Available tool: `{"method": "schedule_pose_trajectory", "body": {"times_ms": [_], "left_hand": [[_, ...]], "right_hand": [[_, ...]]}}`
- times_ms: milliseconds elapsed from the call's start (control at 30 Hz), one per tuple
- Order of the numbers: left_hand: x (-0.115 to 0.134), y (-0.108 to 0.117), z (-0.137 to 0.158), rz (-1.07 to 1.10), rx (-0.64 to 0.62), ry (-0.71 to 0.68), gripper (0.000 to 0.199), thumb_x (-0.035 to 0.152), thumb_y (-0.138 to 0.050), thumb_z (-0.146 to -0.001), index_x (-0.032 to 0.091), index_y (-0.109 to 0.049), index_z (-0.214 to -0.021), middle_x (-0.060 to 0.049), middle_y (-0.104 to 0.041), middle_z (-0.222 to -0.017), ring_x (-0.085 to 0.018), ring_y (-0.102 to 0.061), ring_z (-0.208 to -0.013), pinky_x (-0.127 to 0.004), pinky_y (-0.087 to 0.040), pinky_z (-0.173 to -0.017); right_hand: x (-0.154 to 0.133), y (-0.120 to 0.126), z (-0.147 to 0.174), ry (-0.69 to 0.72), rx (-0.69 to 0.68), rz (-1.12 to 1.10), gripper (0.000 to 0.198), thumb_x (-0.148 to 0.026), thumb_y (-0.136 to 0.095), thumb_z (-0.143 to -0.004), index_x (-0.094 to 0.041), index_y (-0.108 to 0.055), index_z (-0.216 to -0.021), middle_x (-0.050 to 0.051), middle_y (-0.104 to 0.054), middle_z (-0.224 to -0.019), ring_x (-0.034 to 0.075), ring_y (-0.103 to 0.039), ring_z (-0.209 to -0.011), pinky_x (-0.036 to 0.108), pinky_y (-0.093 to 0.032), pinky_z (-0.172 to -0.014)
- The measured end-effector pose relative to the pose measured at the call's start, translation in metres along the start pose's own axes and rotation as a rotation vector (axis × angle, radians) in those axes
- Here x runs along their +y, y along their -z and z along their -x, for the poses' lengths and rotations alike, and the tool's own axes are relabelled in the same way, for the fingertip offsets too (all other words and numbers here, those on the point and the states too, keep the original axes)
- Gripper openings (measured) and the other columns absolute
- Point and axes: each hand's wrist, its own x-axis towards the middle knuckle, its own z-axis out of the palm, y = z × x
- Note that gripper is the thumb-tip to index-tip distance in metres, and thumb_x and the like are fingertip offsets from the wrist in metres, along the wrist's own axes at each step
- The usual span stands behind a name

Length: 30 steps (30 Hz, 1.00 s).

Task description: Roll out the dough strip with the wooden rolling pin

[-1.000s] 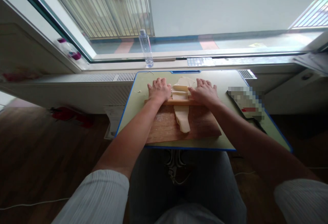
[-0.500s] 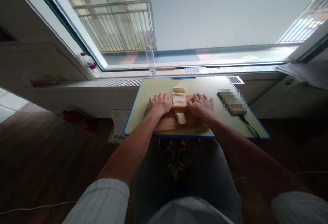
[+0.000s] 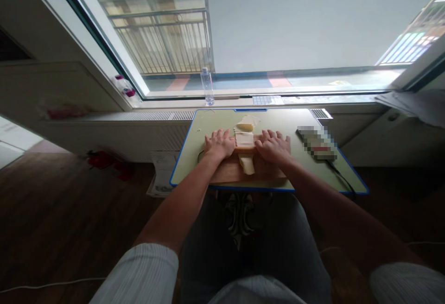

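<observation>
My left hand (image 3: pixel 219 144) and my right hand (image 3: pixel 274 146) lie palm down over the two ends of a wooden rolling pin (image 3: pixel 245 149). The fingers of both hands are stretched forward and spread, not wrapped round the pin. A pale strip of dough (image 3: pixel 244 138) runs under the pin's middle, between the hands. Its near end comes out towards me, and its far end is folded or curled over near the far edge of the wooden board (image 3: pixel 231 170). The pin's ends are hidden beneath my palms.
The board lies on a small light-green table (image 3: pixel 189 144) with blue edging. A pixelated device (image 3: pixel 317 144) with a black cable (image 3: pixel 340 174) lies to the right. Beyond the table, a clear bottle (image 3: pixel 207 87) stands on the windowsill. A red fire extinguisher (image 3: pixel 100 159) is on the floor at left.
The camera view has tilted up slightly. Both hands stay on the rolling pin, which has shifted slightly away from me on the board. The dough's far fold now looks more rounded.
</observation>
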Motion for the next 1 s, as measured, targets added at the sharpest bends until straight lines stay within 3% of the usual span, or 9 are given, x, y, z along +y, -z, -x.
{"method": "schedule_pose_trajectory", "body": {"times_ms": [133, 300, 467, 633, 833, 900, 1000], "left_hand": [[0.001, 0.002, -0.035, 0.034, -0.033, 0.014, 0.065, 0.052, -0.032, -0.104, 0.028, -0.046, -0.164, -0.010, -0.042, -0.176, -0.033, -0.040, -0.159, -0.065, -0.030, -0.130], [0.003, -0.001, -0.074, 0.030, 0.107, 0.011, 0.058, 0.047, -0.032, -0.106, 0.023, -0.055, -0.154, -0.014, -0.054, -0.166, -0.034, -0.050, -0.149, -0.063, -0.036, -0.126], [0.003, -0.003, -0.089, 0.029, 0.131, 0.015, 0.057, 0.046, -0.032, -0.107, 0.022, -0.056, -0.152, -0.015, -0.056, -0.164, -0.034, -0.051, -0.148, -0.063, -0.035, -0.126], [0.003, 0.000, -0.071, 0.031, 0.089, 0.011, 0.059, 0.049, -0.033, -0.106, 0.022, -0.054, -0.155, -0.015, -0.051, -0.168, -0.035, -0.048, -0.151, -0.062, -0.037, -0.125], [0.000, -0.004, -0.023, 0.062, 0.083, -0.005, 0.058, 0.046, -0.038, -0.106, 0.025, -0.055, -0.156, -0.011, -0.048, -0.171, -0.035, -0.045, -0.154, -0.066, -0.031, -0.127], [-0.002, -0.008, -0.006, 0.044, 0.142, -0.037, 0.053, 0.049, -0.039, -0.106, 0.025, -0.063, -0.148, -0.012, -0.056, -0.165, -0.036, -0.050, -0.149, -0.064, -0.032, -0.125], [-0.006, -0.013, 0.017, 0.006, 0.249, -0.078, 0.048, 0.052, -0.039, -0.108, 0.022, -0.075, -0.120, -0.015, -0.074, -0.137, -0.035, -0.063, -0.130, -0.055, -0.041, -0.115]], "right_hand": [[0.001, 0.001, -0.037, -0.018, -0.060, -0.048, 0.080, -0.060, -0.035, -0.102, -0.016, -0.040, -0.169, 0.013, -0.039, -0.176, 0.039, -0.036, -0.158, 0.068, -0.026, -0.128], [0.003, -0.004, -0.079, -0.027, -0.024, -0.076, 0.085, -0.064, -0.037, -0.102, -0.011, -0.036, -0.169, 0.018, -0.037, -0.176, 0.038, -0.031, -0.161, 0.066, -0.022, -0.130], [0.004, -0.005, -0.095, -0.043, -0.005, -0.104, 0.084, -0.062, -0.039, -0.102, -0.009, -0.039, -0.167, 0.021, -0.039, -0.174, 0.040, -0.033, -0.159, 0.069, -0.021, -0.129], [0.004, -0.005, -0.076, -0.042, -0.006, -0.109, 0.081, -0.061, -0.040, -0.101, -0.010, -0.043, -0.165, 0.021, -0.043, -0.172, 0.040, -0.037, -0.156, 0.067, -0.024, -0.127], [0.002, -0.010, -0.023, -0.014, 0.042, -0.051, 0.079, -0.061, -0.035, -0.104, -0.011, -0.046, -0.165, 0.020, -0.046, -0.170, 0.041, -0.041, -0.152, 0.067, -0.027, -0.125], [0.002, -0.010, -0.003, 0.015, 0.088, -0.025, 0.074, -0.057, -0.034, -0.106, -0.012, -0.049, -0.163, 0.019, -0.047, -0.170, 0.041, -0.040, -0.153, 0.068, -0.025, -0.125], [0.004, -0.010, 0.022, 0.087, 0.177, -0.030, 0.060, -0.053, -0.034, -0.110, -0.016, -0.066, -0.145, 0.016, -0.055, -0.164, 0.040, -0.039, -0.154, 0.068, -0.022, -0.126]]}}
